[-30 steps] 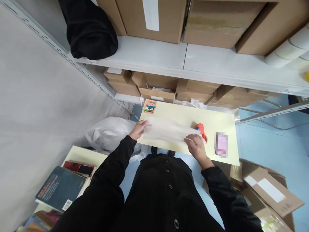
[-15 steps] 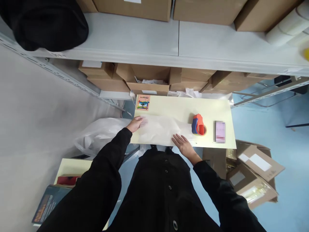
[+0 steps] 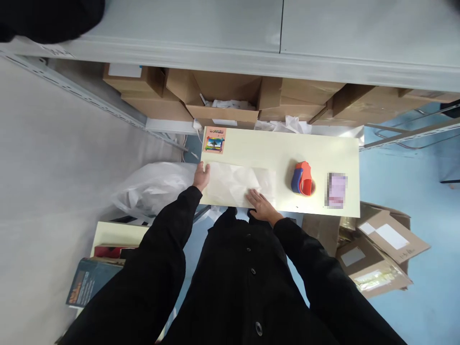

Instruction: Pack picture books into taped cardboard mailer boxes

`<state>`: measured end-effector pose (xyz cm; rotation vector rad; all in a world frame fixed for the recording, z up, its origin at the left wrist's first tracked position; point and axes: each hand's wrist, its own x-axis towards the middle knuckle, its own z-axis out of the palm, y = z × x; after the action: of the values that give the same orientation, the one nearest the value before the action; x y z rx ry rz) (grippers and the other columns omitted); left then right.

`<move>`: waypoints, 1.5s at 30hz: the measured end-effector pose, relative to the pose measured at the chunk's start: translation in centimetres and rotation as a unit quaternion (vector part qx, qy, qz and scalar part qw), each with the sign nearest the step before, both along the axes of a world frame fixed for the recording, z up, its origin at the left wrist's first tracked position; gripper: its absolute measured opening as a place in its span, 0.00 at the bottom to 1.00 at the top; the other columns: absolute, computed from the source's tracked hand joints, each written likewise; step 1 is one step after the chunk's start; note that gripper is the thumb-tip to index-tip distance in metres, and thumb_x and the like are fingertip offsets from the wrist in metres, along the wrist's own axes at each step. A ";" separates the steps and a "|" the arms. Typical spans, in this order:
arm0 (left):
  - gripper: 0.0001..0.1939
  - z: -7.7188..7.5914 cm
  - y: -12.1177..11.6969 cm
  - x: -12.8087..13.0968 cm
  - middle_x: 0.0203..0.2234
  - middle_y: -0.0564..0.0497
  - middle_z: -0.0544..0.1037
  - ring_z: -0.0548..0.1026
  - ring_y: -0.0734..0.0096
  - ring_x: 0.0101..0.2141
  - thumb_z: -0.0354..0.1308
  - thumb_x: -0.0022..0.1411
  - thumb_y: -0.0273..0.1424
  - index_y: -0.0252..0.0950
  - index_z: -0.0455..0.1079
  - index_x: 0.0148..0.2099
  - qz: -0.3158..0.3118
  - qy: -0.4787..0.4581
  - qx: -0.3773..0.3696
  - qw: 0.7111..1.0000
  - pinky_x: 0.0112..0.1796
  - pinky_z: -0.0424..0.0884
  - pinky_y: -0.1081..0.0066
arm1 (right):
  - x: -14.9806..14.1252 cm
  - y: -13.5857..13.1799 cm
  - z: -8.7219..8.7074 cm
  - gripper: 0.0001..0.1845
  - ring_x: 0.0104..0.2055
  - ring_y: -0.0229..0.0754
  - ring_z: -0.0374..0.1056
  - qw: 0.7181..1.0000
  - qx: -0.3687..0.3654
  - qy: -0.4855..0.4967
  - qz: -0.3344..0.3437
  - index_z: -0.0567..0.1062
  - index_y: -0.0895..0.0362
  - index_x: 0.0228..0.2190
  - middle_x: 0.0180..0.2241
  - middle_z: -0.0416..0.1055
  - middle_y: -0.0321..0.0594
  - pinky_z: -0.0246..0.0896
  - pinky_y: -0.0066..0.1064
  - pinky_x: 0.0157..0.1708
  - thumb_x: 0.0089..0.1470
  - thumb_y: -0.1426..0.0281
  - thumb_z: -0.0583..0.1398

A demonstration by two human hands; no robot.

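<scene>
A sheet of thin white paper (image 3: 237, 182) lies flat on the pale yellow table (image 3: 323, 143), near its front left corner. My left hand (image 3: 201, 176) rests at the sheet's left edge, fingers stretched out. My right hand (image 3: 259, 205) lies flat on the sheet's front right part, fingers spread. An orange and blue tape dispenser (image 3: 303, 178) stands on the table to the right of the paper. A small colourful card (image 3: 214, 142) lies at the table's back left corner.
A blurred pink item (image 3: 337, 190) lies near the table's right end. Cardboard boxes (image 3: 223, 98) fill the shelf behind the table. More boxes (image 3: 381, 254) sit on the blue floor at right. A white plastic bag (image 3: 154, 187) and books (image 3: 88, 285) are at left.
The paper went from held above the table to lying flat on it. My right hand slid left along the sheet, away from the tape dispenser. The camera tilted down.
</scene>
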<state>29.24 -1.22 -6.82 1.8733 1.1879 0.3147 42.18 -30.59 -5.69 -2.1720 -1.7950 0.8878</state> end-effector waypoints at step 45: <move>0.36 -1.6 7.0 2.7 0.57 0.32 0.66 0.63 0.52 0.59 0.47 0.63 0.51 0.27 0.60 0.60 -0.055 -0.002 -0.019 0.998 0.58 0.57 0.56 | 4.7 19.9 0.3 0.33 0.55 0.49 0.65 0.829 0.019 0.371 -0.418 0.64 0.60 0.57 0.56 0.65 0.53 0.61 0.43 0.54 0.48 0.69 0.60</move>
<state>31.96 5.78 -8.38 1.8966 1.0770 0.2331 46.90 -10.70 -5.38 -1.8544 -0.4141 1.1643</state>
